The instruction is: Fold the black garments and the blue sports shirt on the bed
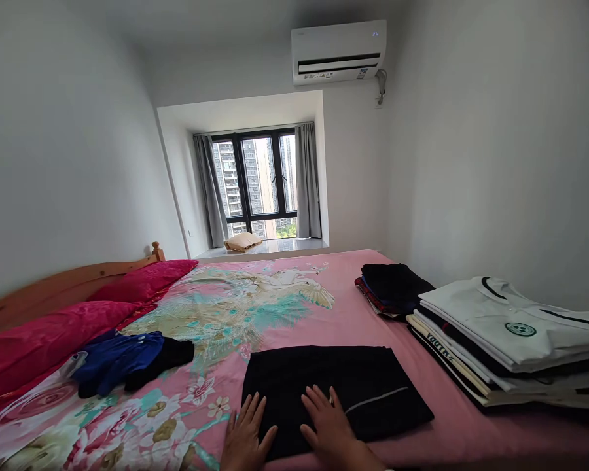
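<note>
A black folded garment lies flat on the bed, with a thin pale line across its right half; its exact kind I cannot tell. My left hand rests at its left front edge, fingers spread, partly over the bedsheet. On the cloth's front middle lies my right hand, palm down with fingers apart. Neither hand grips the fabric. To the right stands a tall stack of folded shirts, a white one with a green round badge on top.
Behind that stack sits a smaller pile of dark folded clothes. Crumpled blue and black clothes lie at left, near red pillows and a wooden headboard. The floral pink bedsheet spreads beneath. A beige cloth item rests on the windowsill.
</note>
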{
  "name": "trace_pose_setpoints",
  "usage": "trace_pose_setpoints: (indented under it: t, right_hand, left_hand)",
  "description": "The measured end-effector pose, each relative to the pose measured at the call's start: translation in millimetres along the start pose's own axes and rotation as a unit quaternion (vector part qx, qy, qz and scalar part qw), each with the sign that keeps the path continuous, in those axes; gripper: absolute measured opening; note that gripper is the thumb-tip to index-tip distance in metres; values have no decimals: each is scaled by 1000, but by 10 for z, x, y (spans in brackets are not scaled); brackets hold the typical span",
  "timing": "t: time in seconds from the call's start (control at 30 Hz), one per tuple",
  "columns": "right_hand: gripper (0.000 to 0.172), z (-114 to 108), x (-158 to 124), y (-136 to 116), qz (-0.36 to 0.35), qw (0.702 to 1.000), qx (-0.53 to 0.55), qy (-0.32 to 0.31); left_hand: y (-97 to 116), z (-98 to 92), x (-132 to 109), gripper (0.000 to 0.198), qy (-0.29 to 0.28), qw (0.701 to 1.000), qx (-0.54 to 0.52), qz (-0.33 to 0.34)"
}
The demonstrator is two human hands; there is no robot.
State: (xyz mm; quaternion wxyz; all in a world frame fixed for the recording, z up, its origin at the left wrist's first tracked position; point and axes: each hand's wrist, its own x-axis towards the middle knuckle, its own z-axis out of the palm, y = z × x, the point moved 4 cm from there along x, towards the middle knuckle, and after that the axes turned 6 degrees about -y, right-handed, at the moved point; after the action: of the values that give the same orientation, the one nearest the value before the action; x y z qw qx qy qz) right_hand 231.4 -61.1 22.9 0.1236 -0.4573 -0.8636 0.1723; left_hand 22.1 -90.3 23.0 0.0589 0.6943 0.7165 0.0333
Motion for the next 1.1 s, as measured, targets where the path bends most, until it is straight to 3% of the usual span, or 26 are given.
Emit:
trace_pose_setpoints:
  t: [0.2,0.3,0.5,0.67,0.8,0.93,1.1]
  right_hand:
    - [59,-407,-490,1301,153,983,-91,39]
    - [58,-516,-711,1712,194,971,-122,67]
    - [65,-463,-830,1862,235,951,-104,173]
    - [69,-520,-933,2071,296,909,-49,289]
    - [64,-554,-966,2142,338,900,-27,274]
    - [63,-589,-959,2102,343,903,-28,257]
    - [67,-650,-936,2120,363,905,-5,223]
  left_hand:
    - [0,3,-4,64,6,1000,-2,-1]
    - [25,-28,-18,65,0,1000,2,-1]
    - [43,-39,-22,65,-6,1000,8,-11]
    - [-7,13,13,65,11,1000,1,0]
    - [-86,48,45,63,54,998,-16,-7]
    - [-230,82,44,62,114,987,-43,-104]
    - [-324,58,11,61,97,980,-93,-145]
